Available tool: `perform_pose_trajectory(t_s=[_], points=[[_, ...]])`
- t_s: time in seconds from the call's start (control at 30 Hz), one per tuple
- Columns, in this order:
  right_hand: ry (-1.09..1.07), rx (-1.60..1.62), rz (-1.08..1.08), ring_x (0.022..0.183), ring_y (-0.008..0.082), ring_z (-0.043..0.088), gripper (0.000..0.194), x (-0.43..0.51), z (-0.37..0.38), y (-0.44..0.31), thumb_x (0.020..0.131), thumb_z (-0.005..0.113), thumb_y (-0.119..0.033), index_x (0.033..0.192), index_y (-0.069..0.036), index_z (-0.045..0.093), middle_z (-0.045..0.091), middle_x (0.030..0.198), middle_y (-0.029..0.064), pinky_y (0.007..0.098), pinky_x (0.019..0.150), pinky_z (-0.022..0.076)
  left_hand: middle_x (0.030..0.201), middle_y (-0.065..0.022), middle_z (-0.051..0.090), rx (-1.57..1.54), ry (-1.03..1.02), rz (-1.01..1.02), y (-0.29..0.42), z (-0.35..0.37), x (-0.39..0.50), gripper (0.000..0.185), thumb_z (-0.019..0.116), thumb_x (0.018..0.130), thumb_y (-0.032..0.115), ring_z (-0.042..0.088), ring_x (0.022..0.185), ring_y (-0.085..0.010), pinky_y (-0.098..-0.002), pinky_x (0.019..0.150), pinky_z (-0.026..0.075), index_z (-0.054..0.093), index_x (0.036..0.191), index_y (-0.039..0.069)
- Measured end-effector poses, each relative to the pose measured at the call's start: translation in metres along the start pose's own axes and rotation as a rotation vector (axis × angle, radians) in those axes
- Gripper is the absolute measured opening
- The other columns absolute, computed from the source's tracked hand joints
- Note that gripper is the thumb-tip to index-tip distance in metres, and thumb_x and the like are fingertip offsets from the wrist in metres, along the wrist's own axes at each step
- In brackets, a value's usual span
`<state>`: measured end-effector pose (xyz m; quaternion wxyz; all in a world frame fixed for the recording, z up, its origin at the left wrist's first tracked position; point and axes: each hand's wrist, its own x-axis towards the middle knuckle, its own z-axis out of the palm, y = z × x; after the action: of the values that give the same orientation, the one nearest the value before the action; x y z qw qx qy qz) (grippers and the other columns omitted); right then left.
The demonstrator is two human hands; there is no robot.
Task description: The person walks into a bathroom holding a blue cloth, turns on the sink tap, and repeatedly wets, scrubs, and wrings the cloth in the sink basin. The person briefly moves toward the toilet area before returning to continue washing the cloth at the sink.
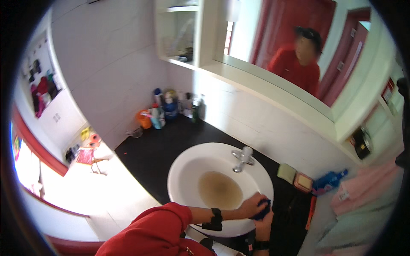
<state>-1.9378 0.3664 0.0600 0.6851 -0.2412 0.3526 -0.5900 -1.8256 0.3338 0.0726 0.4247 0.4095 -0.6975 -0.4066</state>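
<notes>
At the right rim of a white ceramic washbasin [179, 166], my hands are together on a bunched dark blue cloth [263, 209]. My left hand [253, 204] grips the cloth from the left. Below it, my right hand [266, 220] holds the other side, with most of its fingers hidden. Murky brownish water [219, 188] lies in the bottom of the basin. A chrome faucet [245, 158] stands on the back rim, beyond my hands.
Right of the basin on the black countertop [153, 150] are a green sponge [286, 172], a soap dish [303, 182], a blue bottle [330, 181] and a red-handled item [310, 212]. An orange cup [143, 119] and several bottles stand back left. A mirror shelf [272, 92] juts out above.
</notes>
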Motion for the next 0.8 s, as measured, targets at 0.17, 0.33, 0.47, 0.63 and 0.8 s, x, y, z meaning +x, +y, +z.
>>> perform_pose_trajectory(t_s=[0.17, 0.33, 0.47, 0.63, 0.8], points=[[-0.007, 0.334, 0.148, 0.103, 0.0193, 0.055, 0.034, 0.015, 0.022, 0.066, 0.092, 0.043, -0.034, 0.116, -0.013, 0.054, 0.057, 0.114, 0.0041, 0.0364, 0.09, 0.0438, 0.09, -0.0117, 0.053, 0.234, -0.032, -0.087, -0.011, -0.063, 0.009, 0.019, 0.056, 0.083, 0.025, 0.058, 0.072, -0.0346, -0.0429, 0.061, 0.048, 0.054, 0.095, 0.012], [-0.076, 0.062, 0.05, 0.111, 0.0196, 0.048, 0.039, 0.027, 0.033, 0.086, 0.094, 0.04, -0.035, 0.124, -0.011, 0.045, 0.05, 0.122, 0.0058, 0.0358, 0.094, 0.0408, 0.095, -0.0131, 0.05, 0.337, 0.208, 0.145, -0.026, -0.079, -0.001, 0.018, 0.056, 0.083, 0.026, 0.057, 0.067, -0.0344, -0.0434, 0.057, 0.048, 0.052, 0.092, 0.011], [-0.251, 0.314, 0.06, 0.109, 0.0192, 0.051, 0.042, 0.034, 0.049, 0.095, 0.094, 0.038, -0.04, 0.125, -0.012, 0.046, 0.053, 0.121, 0.0061, 0.0362, 0.093, 0.042, 0.093, -0.0106, 0.048, 0.4, 0.034, 0.133, -0.034, -0.084, -0.016, 0.023, 0.06, 0.08, 0.031, 0.057, 0.072, -0.0328, -0.0447, 0.06, 0.047, 0.052, 0.09, 0.011], [-0.039, 0.252, 0.244, 0.11, 0.0201, 0.05, 0.043, 0.034, 0.063, 0.112, 0.094, 0.041, -0.038, 0.127, -0.01, 0.044, 0.05, 0.124, 0.0067, 0.0358, 0.095, 0.0409, 0.094, -0.0104, 0.048, 0.214, 0.253, -0.266, -0.042, -0.109, -0.012, 0.03, 0.063, 0.076, 0.035, 0.053, 0.087, -0.0325, -0.0436, 0.064, 0.047, 0.052, 0.09, 0.011], [-0.141, -0.106, 0.08, 0.113, 0.0214, 0.049, 0.04, 0.041, 0.062, 0.119, 0.096, 0.039, -0.032, 0.13, -0.011, 0.041, 0.047, 0.128, 0.0068, 0.0365, 0.096, 0.0402, 0.09, -0.015, 0.051, 0.522, 0.147, 0.184, -0.048, -0.107, -0.026, 0.028, 0.06, 0.079, 0.029, 0.058, 0.076, -0.0349, -0.0454, 0.067, 0.047, 0.051, 0.092, 0.006]])
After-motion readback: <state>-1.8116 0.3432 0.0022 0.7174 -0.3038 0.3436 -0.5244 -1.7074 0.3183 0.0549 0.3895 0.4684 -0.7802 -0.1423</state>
